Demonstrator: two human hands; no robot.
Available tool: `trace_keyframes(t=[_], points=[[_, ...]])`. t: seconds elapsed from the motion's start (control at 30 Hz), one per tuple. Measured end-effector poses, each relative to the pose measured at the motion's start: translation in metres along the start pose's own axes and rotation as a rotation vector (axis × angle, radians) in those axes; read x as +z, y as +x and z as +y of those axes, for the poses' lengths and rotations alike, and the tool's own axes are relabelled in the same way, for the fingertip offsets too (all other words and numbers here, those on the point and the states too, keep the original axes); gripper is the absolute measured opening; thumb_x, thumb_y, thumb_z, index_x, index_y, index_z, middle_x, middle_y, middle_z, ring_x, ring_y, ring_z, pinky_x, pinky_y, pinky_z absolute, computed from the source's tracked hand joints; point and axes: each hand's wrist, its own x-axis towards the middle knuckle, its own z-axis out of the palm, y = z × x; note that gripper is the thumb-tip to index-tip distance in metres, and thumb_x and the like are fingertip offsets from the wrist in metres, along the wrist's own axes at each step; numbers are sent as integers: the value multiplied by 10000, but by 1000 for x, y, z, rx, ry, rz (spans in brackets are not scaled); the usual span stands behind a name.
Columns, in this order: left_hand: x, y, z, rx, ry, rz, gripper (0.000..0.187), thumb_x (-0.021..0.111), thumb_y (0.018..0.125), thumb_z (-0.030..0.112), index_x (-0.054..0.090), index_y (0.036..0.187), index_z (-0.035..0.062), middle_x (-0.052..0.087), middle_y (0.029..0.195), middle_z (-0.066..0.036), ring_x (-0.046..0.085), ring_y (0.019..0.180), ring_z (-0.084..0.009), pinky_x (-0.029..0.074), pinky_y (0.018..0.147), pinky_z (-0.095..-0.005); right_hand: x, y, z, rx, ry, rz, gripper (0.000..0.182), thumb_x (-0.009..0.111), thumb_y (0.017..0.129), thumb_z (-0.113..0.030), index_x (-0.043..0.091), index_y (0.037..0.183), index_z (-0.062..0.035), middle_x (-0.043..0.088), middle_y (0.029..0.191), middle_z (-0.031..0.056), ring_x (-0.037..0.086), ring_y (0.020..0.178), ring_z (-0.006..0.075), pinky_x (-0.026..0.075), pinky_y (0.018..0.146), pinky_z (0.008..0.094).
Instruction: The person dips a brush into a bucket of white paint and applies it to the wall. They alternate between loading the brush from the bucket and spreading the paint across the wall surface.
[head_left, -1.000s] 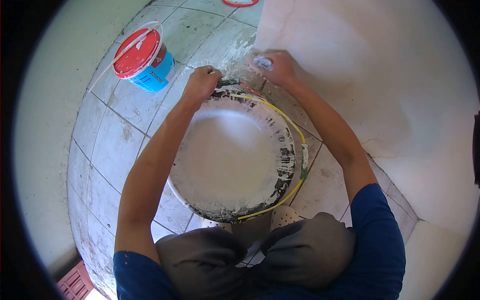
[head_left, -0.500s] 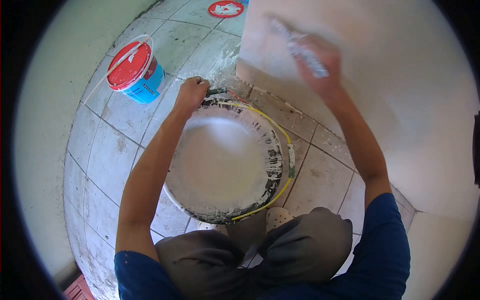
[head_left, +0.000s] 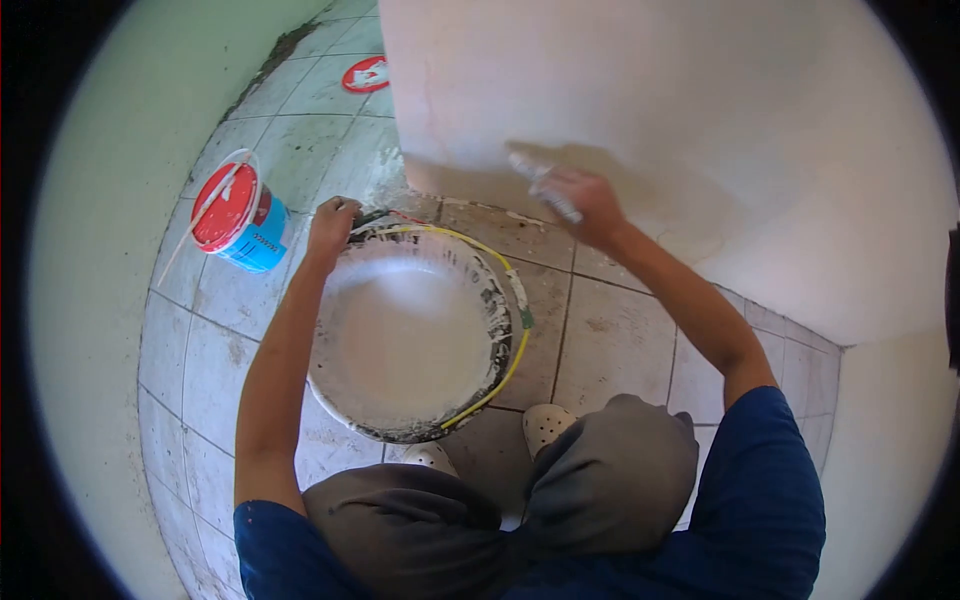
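the right hand (head_left: 590, 206) is closed around a slim, white-smeared hand tool (head_left: 553, 196) just right of the frame's upper middle, its long axis slanting from lower right to a tip pointing upper left, before the pale, smooth wall (head_left: 650, 110). the left hand (head_left: 332, 228), left of centre, curls at the rim of a round, white-streaked black bucket (head_left: 497, 312); what it grips i cannot tell.

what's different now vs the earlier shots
The right hand and its white-smeared tool moved right along the wall, first up, then partway back down. The view shifted too, so the tub and red-lidded bucket appear further left. Nothing was visibly taken up or let go. The left hand stayed at the tub's far rim.
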Motion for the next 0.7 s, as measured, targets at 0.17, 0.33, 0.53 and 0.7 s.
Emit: trace_keyframes(t=[0.17, 0.33, 0.53, 0.7], points=[[9, 8, -4, 16, 27, -130, 290, 504, 791, 242, 632, 881, -2, 635, 799, -134, 580, 737, -202, 435, 693, -316, -169, -5, -14, -65, -266, 342, 187, 633, 676, 31, 630, 852, -32, 637, 822, 130, 626, 736, 275, 509, 643, 311], [9, 18, -8, 76, 98, -243, 293, 478, 817, 229, 628, 917, -1, 631, 813, -147, 584, 756, -213, 434, 700, -323, -211, -65, -5, -28, -578, 544, 209, 634, 636, 53, 634, 826, -35, 616, 787, 158, 614, 700, 290, 500, 609, 319], [10, -8, 15, 374, 321, -102, 216, 504, 840, 158, 592, 921, -21, 621, 864, -152, 589, 825, -246, 432, 773, -327, -117, -213, 24, 323, -438, -28, 289, 655, 665, -60, 601, 947, -94, 591, 934, 134, 584, 885, 309, 502, 709, 375], [36, -46, 83, 685, 325, 32, 150, 525, 828, 59, 558, 959, -7, 597, 941, -152, 570, 902, -271, 418, 827, -343, -147, -221, 8, 382, -420, 227, 279, 649, 620, -15, 609, 890, -72, 583, 869, 129, 592, 812, 308, 491, 670, 371]])
